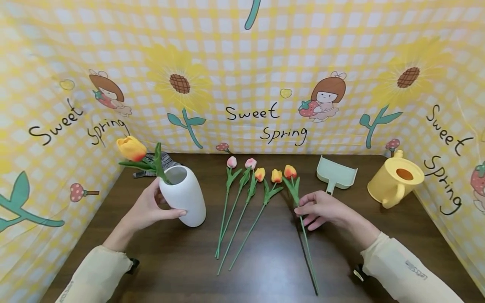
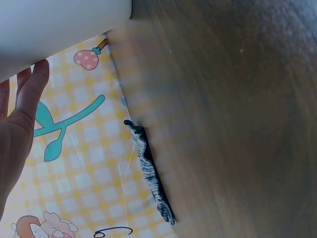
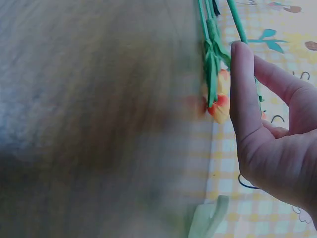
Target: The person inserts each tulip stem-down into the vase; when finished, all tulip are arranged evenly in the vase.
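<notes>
My left hand (image 1: 151,207) grips a white vase (image 1: 186,202), which tilts slightly to the left. A yellow-orange tulip (image 1: 131,148) stands in its mouth and leans out leftward. In the left wrist view, fingers (image 2: 33,89) lie against the vase's wall. My right hand (image 1: 322,209) pinches an orange-red tulip (image 1: 290,171) by its green stem, just below the leaves; the stem's lower end points toward the front of the table. The right wrist view shows that stem (image 3: 237,20) between thumb and fingers. Between the hands lie two pink tulips (image 1: 250,164) and two yellow-orange tulips (image 1: 276,176).
A pale green dustpan (image 1: 337,173) lies behind my right hand. At the far right stands a yellow watering can (image 1: 390,183). A dark grey knitted item (image 1: 166,162), perhaps gloves, lies behind the vase. Patterned cloth (image 1: 242,84) walls the brown table (image 1: 261,269) at the back and sides.
</notes>
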The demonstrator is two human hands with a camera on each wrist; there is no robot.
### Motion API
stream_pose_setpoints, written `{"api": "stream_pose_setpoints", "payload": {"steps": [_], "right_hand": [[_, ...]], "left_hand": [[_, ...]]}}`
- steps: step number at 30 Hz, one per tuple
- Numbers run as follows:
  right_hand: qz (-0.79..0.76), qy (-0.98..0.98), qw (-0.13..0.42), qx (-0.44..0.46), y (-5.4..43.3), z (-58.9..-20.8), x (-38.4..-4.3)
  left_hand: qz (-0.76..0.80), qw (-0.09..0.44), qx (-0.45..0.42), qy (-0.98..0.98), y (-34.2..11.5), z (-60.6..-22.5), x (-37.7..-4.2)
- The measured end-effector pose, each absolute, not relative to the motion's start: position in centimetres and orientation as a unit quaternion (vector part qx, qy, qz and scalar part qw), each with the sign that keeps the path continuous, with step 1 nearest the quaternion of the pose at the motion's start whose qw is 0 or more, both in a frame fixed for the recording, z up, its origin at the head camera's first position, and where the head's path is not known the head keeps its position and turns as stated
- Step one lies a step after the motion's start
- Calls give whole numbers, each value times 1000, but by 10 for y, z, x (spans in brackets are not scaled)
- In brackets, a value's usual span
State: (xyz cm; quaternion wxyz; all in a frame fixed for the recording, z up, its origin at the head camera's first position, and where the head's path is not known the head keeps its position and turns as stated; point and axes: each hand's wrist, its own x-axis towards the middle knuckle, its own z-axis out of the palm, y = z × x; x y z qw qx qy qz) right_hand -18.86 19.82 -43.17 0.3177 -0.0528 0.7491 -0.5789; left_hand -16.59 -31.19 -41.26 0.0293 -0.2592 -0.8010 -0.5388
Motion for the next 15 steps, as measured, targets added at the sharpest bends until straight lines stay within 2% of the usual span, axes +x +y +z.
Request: {"api": "stream_pose_setpoints", "payload": {"steps": [15], "right_hand": [[-617,715,325,-45,202,-416,-193]], "left_hand": [[-542,30,-260,-799,-311,-413,-167]]}}
